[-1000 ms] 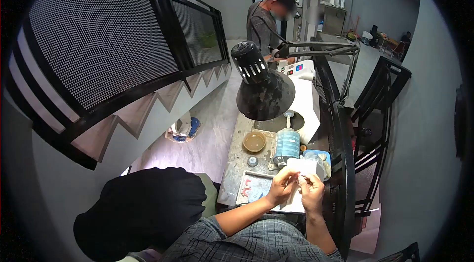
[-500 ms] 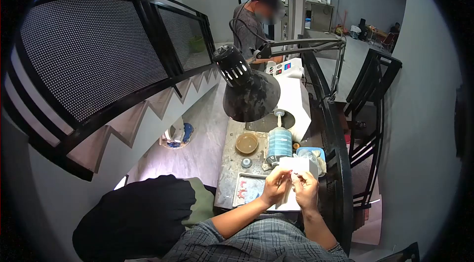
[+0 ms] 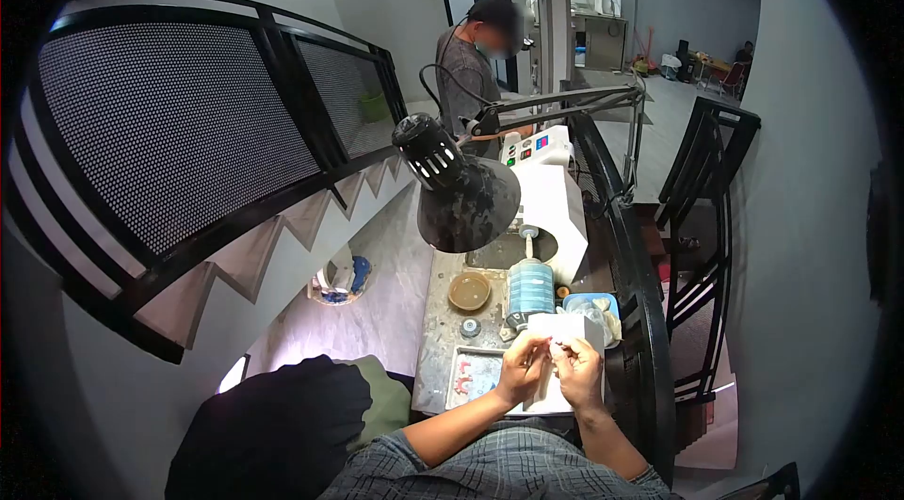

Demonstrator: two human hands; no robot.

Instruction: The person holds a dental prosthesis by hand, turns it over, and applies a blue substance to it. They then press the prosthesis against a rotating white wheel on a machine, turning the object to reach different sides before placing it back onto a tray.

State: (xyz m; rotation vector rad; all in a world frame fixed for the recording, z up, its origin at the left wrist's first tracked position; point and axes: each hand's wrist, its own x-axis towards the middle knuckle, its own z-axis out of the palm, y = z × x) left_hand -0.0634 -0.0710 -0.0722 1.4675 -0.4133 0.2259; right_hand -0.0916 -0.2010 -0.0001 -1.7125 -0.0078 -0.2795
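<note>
The person's left hand [image 3: 521,370] and right hand [image 3: 576,373] are pinched together on a small piece [image 3: 557,346]. Fingertips of both hands are closed tight on it, just in front of the blue bottle [image 3: 530,288] and above the white block [image 3: 576,326] that sits in front of that bottle. It's way too tiny to say what the piece actually is.

Biggest risk, I'd guess, is dropping it. With a pinch that fine, one slip could send it onto the cluttered bench, or off the bench edge to the left of the bottle, where it's a long way down to the floor. The tray [image 3: 474,376] in front-left of the bottle has pinkish bits in it, so a dropped part could get mixed in there. An elbow bump could also knock the bottle into the brown bowl [image 3: 469,291] just to its left. The lamp [image 3: 461,194] hangs above and behind the bottle, close enough to bump when leaning in.

As for writing, none is readable. The white machine [image 3: 551,203] behind the bottle has a panel with red and blue spots, but no legible text or brand.
</note>
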